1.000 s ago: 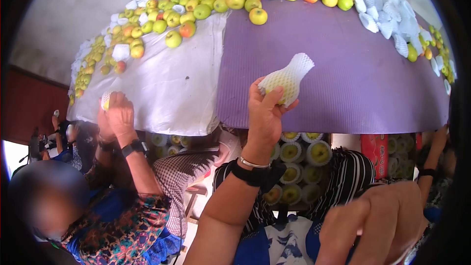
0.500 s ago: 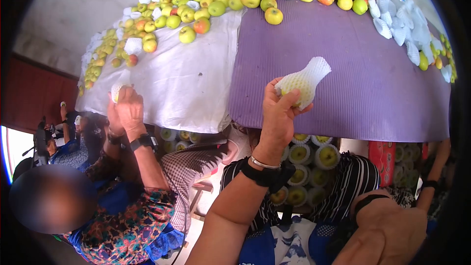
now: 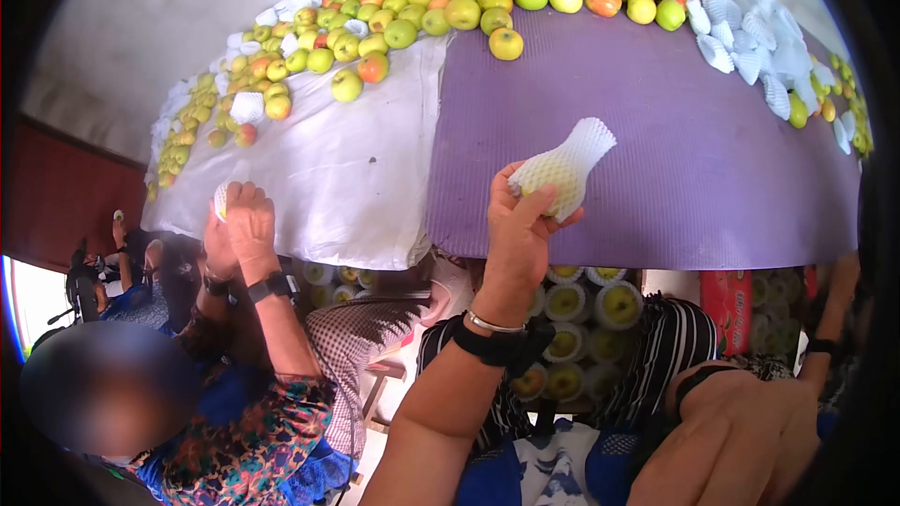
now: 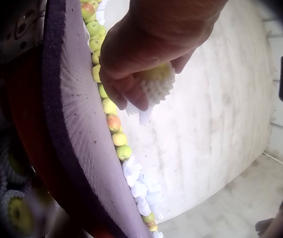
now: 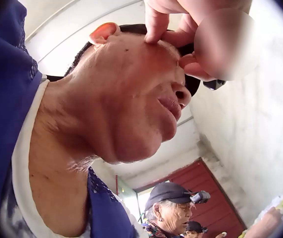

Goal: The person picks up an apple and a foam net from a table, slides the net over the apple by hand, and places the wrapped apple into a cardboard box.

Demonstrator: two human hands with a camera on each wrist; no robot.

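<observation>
In the head view, my left hand [image 3: 520,230] is raised over the front edge of the purple mat [image 3: 647,155], gripping an apple in a white foam net [image 3: 553,183]. The net's gathered end points up and to the right. Fingers curl round the same netted apple [image 4: 157,82] in the left wrist view, which my left hand [image 4: 156,39] partly covers. My right hand [image 3: 736,436] is close to the camera at lower right. The right wrist view shows my right hand [image 5: 193,29] with bent fingertips touching the face near the eye; no object shows in it.
Loose apples [image 3: 403,33] lie along the table's far side, with a pile of foam nets [image 3: 750,28] at back right. Netted apples [image 3: 567,342] sit below the table edge. Another person's hands [image 3: 246,225] are at the left, beside white cloth [image 3: 328,159].
My right hand has turned and shifted at the lower right, its bent fingers no longer filling that corner. My left hand keeps its grip on the netted apple, with the head view shifting slightly.
</observation>
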